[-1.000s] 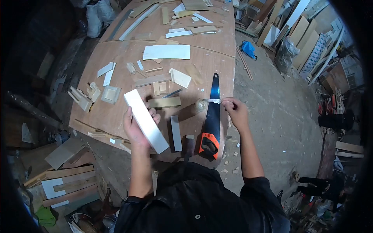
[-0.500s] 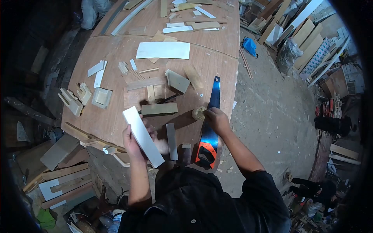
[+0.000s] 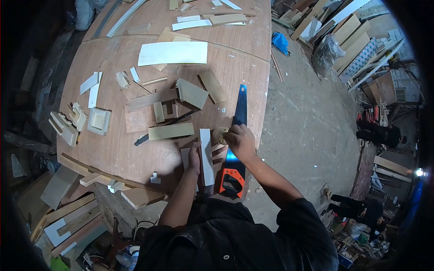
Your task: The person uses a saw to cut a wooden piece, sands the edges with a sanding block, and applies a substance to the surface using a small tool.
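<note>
Upright in my left hand [image 3: 194, 160] is a long white-faced wooden strip [image 3: 206, 158], its fingers wrapped round the side. My right hand [image 3: 242, 141] has its fingers closed at the top of a small round tan container [image 3: 219, 135]; whatever they pinch is hidden. Under and beside that hand lies a handsaw [image 3: 232, 181] with an orange and black handle and a dark blade. A grey-brown strip [image 3: 185, 156] shows partly behind my left hand. Farther left lies a tan wooden block [image 3: 171, 131], near a dark-handled tool [image 3: 141, 139].
The wooden table [image 3: 122, 158] bears a white panel [image 3: 172, 53], a small box-like wooden piece [image 3: 191, 94], a square tray-like piece [image 3: 99, 121] and grooved wood pieces [image 3: 65, 128]. Boards lean at the right wall. Another person [image 3: 361, 212] is at the lower right.
The white-faced strip has moved right and turned more upright in my left hand, now beside the round container. My right hand has shifted slightly left, over the container's top. The view has shifted.
</note>
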### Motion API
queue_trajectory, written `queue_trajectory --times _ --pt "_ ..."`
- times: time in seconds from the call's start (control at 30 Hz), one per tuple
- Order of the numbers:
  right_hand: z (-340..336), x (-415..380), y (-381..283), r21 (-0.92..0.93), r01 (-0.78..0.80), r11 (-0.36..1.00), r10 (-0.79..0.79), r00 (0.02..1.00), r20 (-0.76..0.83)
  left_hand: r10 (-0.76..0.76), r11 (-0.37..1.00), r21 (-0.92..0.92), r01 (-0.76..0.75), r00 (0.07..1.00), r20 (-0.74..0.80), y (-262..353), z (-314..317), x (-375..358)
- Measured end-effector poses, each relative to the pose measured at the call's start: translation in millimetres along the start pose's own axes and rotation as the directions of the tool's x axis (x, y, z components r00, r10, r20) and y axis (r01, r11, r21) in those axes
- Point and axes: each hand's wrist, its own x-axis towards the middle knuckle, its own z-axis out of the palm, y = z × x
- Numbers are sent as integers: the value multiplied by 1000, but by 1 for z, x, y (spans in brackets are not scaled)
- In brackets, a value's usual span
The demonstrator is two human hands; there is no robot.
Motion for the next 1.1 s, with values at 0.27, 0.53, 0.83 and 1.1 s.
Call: queue_trajectory --times 0.27,0.53,0.83,1.1 --pt "-4 10 -4 -169 -23 985 43 992 115 -31 999 -45 31 1000 0 -6 -16 27" --pt "-5 9 -2 -216 -16 976 66 971 230 36 998 -59 -36 999 -1 0 18 17" --pt "-23 15 -9 -109 168 980 -152 979 138 4 969 246 16 997 -83 -27 -70 56" --pt "-23 22 3 -106 272 957 -262 960 95 62 975 209 -75 996 69 -19 -34 47"
